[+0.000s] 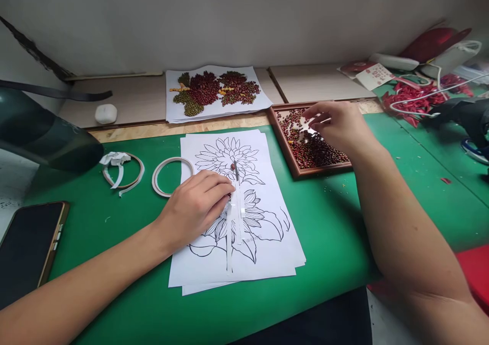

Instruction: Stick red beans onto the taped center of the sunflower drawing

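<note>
My left hand (200, 200) lies on a stack of white paper sheets (267, 253) printed with outlined flowers. Its fingers are bent but laid on the sheet, with the tips beside narrow white tape strips (240, 217) along the stem. A short dark piece and a few reddish beans (233, 166) sit on the upper flower. Over a brown wooden tray (284, 141) of small dark red beans (315, 149), my right hand (338, 126) is lowered with its fingers drawn together. Whatever is between those fingertips is too small to make out.
Left of the paper lie a tape roll (155, 177) and another with loosened tape (122, 171). A phone (30, 243), a dark bottle (42, 131) and a white case (106, 114) are farther left. Bean-covered pictures (214, 93) lie behind; red scraps (414, 98) and cables are at right.
</note>
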`<state>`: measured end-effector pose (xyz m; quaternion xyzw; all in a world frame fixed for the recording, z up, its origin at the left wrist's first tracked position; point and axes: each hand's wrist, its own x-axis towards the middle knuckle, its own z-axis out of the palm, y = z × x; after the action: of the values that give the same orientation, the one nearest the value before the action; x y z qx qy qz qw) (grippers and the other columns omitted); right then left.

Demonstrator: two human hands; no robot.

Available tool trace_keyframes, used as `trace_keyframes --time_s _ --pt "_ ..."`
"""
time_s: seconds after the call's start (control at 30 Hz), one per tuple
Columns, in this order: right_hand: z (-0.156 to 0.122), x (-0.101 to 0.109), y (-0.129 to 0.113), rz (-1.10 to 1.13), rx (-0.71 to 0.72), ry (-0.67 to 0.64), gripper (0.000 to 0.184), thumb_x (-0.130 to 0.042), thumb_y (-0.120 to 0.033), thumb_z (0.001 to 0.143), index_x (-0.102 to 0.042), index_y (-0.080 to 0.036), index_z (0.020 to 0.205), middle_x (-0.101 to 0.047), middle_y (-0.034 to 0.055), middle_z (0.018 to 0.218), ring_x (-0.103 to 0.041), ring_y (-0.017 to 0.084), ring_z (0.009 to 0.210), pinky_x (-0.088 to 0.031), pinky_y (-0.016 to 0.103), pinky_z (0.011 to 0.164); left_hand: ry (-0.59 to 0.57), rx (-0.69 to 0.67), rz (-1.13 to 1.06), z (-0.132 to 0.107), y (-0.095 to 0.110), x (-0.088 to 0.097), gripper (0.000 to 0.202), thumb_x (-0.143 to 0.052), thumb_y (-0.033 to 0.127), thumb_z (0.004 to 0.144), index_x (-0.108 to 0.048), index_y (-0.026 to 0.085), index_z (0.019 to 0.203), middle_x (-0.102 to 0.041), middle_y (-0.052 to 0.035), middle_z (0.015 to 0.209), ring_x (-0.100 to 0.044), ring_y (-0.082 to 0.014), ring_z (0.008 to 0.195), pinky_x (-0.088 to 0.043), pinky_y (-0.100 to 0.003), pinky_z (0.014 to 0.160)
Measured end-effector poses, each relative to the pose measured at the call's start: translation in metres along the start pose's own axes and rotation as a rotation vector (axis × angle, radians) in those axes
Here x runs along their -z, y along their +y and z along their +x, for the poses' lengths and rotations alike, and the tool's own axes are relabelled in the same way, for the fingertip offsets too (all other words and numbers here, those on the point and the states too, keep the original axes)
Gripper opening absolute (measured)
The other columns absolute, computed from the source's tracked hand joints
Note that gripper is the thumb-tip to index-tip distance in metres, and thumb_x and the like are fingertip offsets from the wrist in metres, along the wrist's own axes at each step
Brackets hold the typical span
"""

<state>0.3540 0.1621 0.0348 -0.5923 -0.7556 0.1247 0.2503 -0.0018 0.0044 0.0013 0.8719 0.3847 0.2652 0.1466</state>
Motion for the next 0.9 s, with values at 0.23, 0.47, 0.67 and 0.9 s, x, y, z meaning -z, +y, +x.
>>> trace_keyframes --time_s 0.23,0.47,0.67,0.9 --pt "-0.003 -0.005 -0.013 -0.069 0.133 0.068 0.049 -0.062 -0.013 0.077 -0.073 -0.023 0.124 -0.071 0.0090 0.124 -0.069 0.018 0.075 -0.054 0.035 0.076 -0.006 -0.025 -0.018 -0.002 0.000 0.001 0.016 -0.060 0.014 0.101 -0.070 0.018 0.112 -0.071 -0.0068 0.117 -0.063 -0.0228 0.111 -0.055 -0.041 0.093" --pt "-0.012 -0.008 -0.041 0.015 0.134 0.001 0.054 -0.057 -0.010 0.087 -0.066 -0.030 0.136 -0.064 0.0060 0.142 -0.071 0.020 0.092 -0.055 0.039 0.093 0.001 -0.144 -0.039 -0.006 -0.002 -0.002 0.022 -0.058 0.005 0.094 -0.068 0.020 0.108 -0.072 -0.0076 0.117 -0.063 -0.0240 0.111 -0.055 -0.042 0.090" --pt "-0.032 -0.029 -0.081 0.638 0.004 -0.301 0.099 -0.080 -0.033 0.079 -0.030 -0.046 0.163 -0.041 -0.0001 0.166 -0.071 0.029 0.116 -0.055 0.047 0.107 0.002 -0.188 -0.060 -0.005 -0.001 -0.001 0.021 -0.060 0.007 0.095 -0.067 0.020 0.110 -0.073 -0.0081 0.117 -0.064 -0.0242 0.111 -0.054 -0.042 0.090" --pt "-0.064 -0.057 -0.113 1.144 -0.009 -0.706 0.125 -0.090 -0.027 0.072 -0.012 -0.057 0.164 -0.034 0.0028 0.171 -0.077 0.024 0.105 -0.039 0.059 0.124 0.083 -0.254 -0.044 -0.003 0.001 0.002 0.017 -0.066 0.010 0.096 -0.065 0.020 0.109 -0.073 -0.0056 0.106 -0.066 -0.0208 0.099 -0.053 -0.037 0.080"
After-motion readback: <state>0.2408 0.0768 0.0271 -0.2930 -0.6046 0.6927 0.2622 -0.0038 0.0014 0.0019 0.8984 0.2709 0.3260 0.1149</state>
